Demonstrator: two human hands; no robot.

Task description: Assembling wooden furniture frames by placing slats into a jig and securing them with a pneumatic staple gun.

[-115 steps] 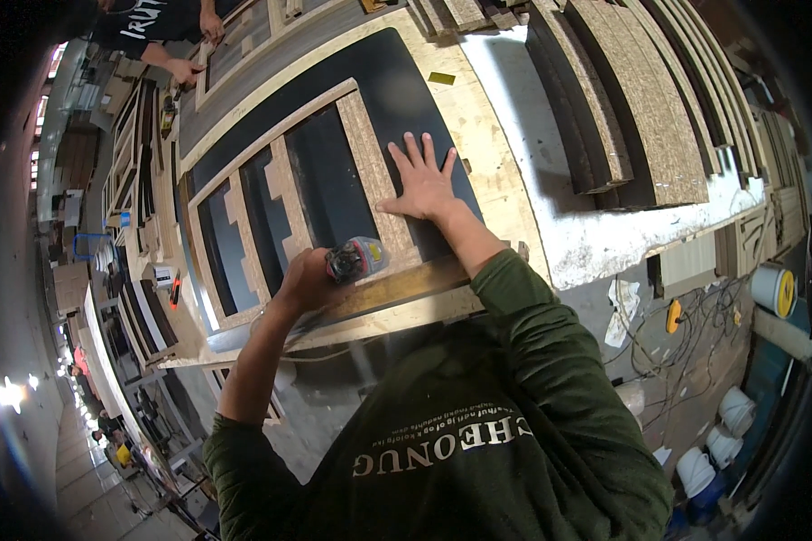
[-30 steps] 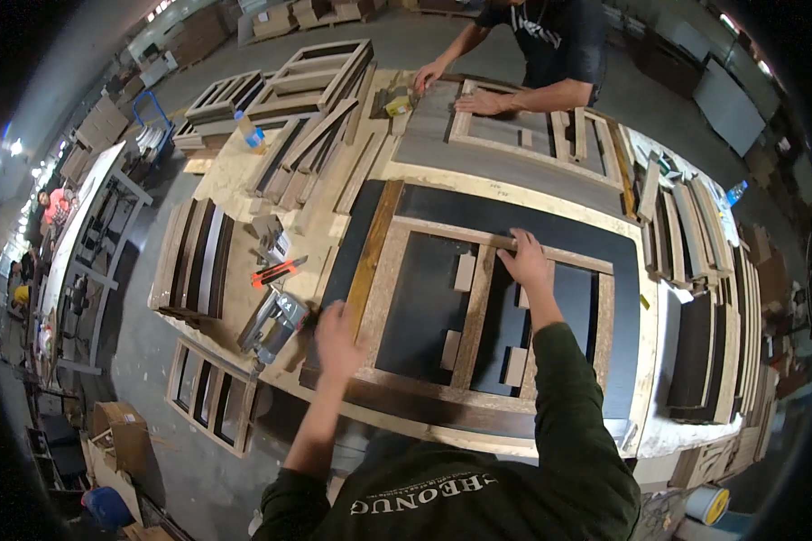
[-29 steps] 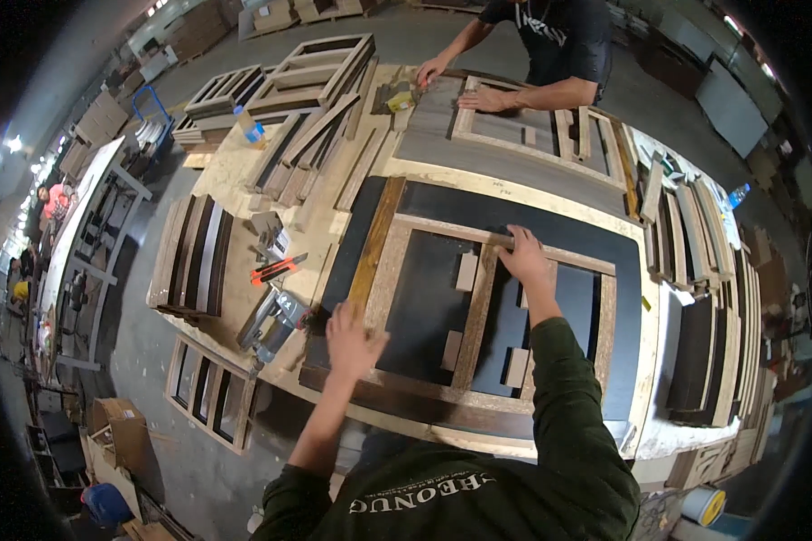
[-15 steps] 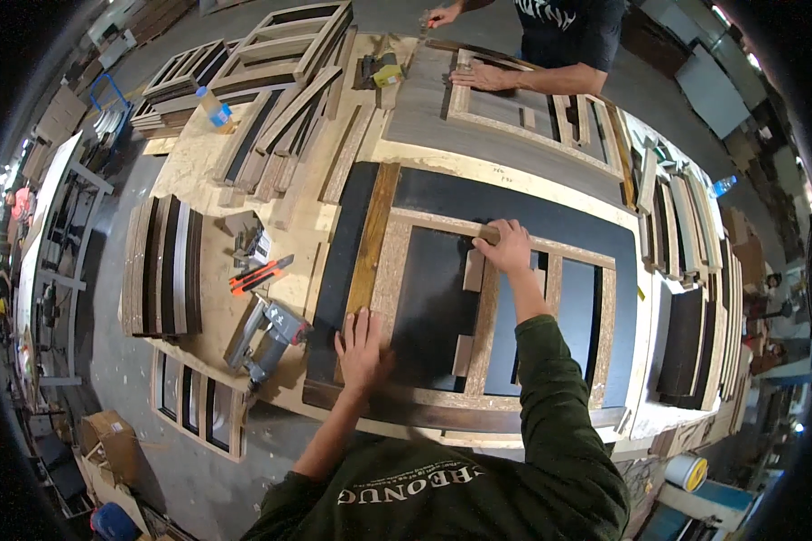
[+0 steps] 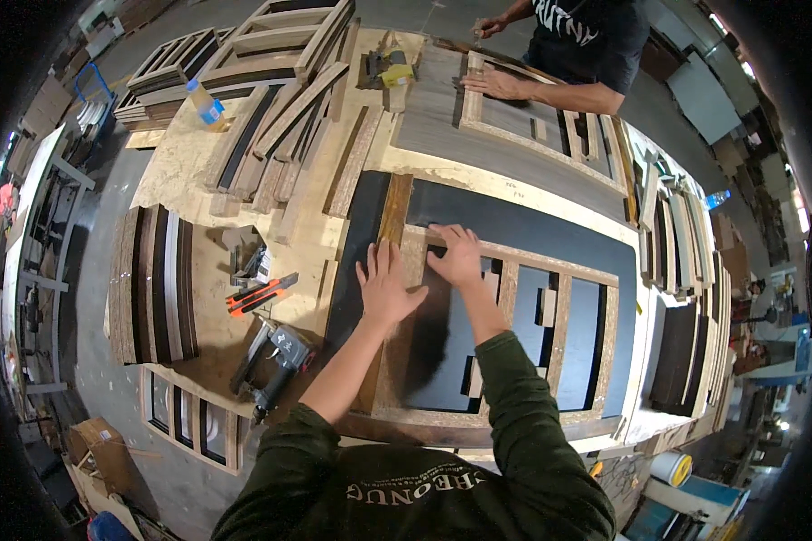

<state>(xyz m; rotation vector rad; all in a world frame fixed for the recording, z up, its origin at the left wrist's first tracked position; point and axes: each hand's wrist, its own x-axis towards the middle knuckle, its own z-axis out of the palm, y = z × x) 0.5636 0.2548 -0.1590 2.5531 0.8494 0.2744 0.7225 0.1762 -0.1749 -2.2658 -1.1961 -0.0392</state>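
A wooden frame point(image 5: 564, 311) with crossbars and small blocks lies flat on a black panel point(image 5: 532, 230). Along its left side runs a brown wooden strip point(image 5: 394, 212). My left hand point(image 5: 388, 287) rests on that strip and the frame's left bar, fingers spread and thumb pointing right. At the frame's far left corner, my right hand point(image 5: 458, 257) has its fingers over the far rail and its thumb on the inner side. Left of the panel lie a nail gun point(image 5: 275, 361), an orange and black utility knife point(image 5: 262, 295) and another metal tool point(image 5: 245, 257).
A stack of curved boards point(image 5: 153, 284) stands at the left table edge. Wooden frames and strips point(image 5: 284, 135) pile up behind it, near a bottle point(image 5: 206, 106). Across the table, a co-worker's hand point(image 5: 501, 86) rests on another frame point(image 5: 541, 153). More strips point(image 5: 672, 225) lie right.
My right hand has slid left along the far rail to the corner. My left hand has moved away from me along the brown strip, closer to the right hand. The view has shifted slightly.
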